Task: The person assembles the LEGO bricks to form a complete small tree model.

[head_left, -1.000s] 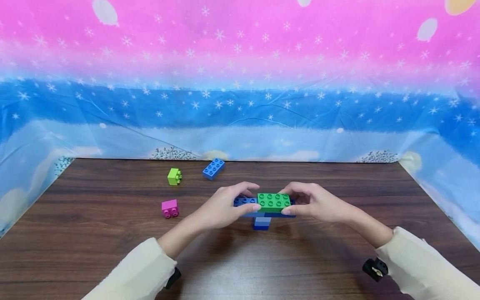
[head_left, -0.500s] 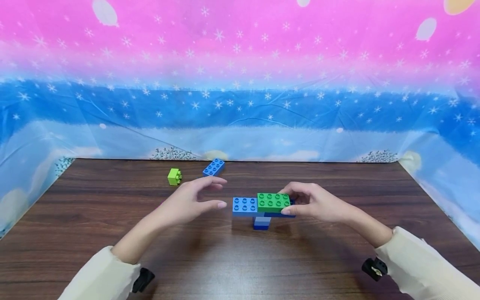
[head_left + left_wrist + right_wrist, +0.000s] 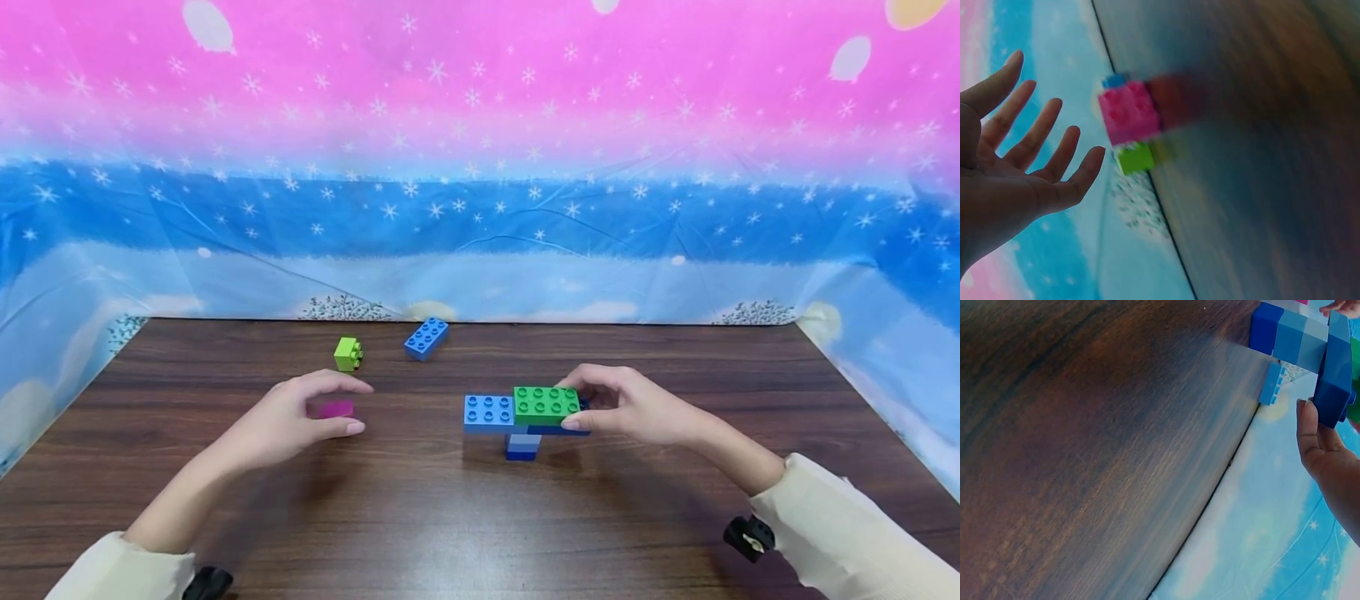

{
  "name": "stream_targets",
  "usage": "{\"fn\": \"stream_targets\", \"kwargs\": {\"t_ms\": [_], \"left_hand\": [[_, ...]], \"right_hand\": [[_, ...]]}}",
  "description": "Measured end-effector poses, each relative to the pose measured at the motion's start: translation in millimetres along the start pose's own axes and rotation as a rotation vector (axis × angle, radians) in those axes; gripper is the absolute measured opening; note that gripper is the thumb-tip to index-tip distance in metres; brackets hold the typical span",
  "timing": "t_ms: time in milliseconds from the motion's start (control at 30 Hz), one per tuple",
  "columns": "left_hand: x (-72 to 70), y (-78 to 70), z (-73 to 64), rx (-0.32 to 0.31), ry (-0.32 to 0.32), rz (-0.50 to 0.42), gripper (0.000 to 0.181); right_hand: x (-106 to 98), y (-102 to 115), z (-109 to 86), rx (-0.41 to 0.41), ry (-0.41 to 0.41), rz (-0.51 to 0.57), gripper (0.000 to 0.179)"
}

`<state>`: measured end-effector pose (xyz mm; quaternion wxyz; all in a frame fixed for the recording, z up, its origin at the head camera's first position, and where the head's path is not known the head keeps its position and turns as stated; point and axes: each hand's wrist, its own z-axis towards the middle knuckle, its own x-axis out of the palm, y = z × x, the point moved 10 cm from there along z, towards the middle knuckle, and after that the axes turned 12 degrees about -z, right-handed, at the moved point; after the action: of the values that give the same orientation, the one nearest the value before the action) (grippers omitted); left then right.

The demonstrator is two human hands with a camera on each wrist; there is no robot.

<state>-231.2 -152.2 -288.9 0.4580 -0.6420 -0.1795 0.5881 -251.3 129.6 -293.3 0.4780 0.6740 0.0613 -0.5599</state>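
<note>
A built stack of toy bricks stands on the table, with a green brick [image 3: 547, 405] and a light blue brick [image 3: 489, 412] on top. Beneath them shows a dark blue brick [image 3: 1335, 381], carried on a narrow blue column [image 3: 522, 444]. My right hand [image 3: 630, 406] grips the stack's right end between thumb and fingers. My left hand [image 3: 288, 417] is over the table at the left, fingers spread around a magenta brick [image 3: 337, 409] that is partly hidden by it. In the left wrist view the magenta brick [image 3: 1130, 112] lies beyond the fingertips, apart from them.
A lime green brick [image 3: 348, 354] lies behind the left hand, studs facing right. Another blue brick [image 3: 427, 338] rests near the table's back edge. A patterned cloth [image 3: 480, 208] hangs behind and along the sides of the wooden table [image 3: 480, 533].
My left hand has let go of the stack and moved left to the magenta brick, uncovering the light blue brick. The right hand keeps its hold in the same place.
</note>
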Motion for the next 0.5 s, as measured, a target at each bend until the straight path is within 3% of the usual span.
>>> {"fn": "stream_targets", "kwargs": {"t_ms": [200, 500], "left_hand": [[-7.6, 16.4, -5.6, 0.000, -0.001, 0.010, 0.034], [-4.7, 33.1, -7.3, -0.031, 0.049, -0.015, 0.032]], "right_hand": [[-1, 1, -0.2, -0.005, -0.008, -0.022, 0.024], [-1, 0, -0.3, -0.007, -0.012, -0.007, 0.023]]}}
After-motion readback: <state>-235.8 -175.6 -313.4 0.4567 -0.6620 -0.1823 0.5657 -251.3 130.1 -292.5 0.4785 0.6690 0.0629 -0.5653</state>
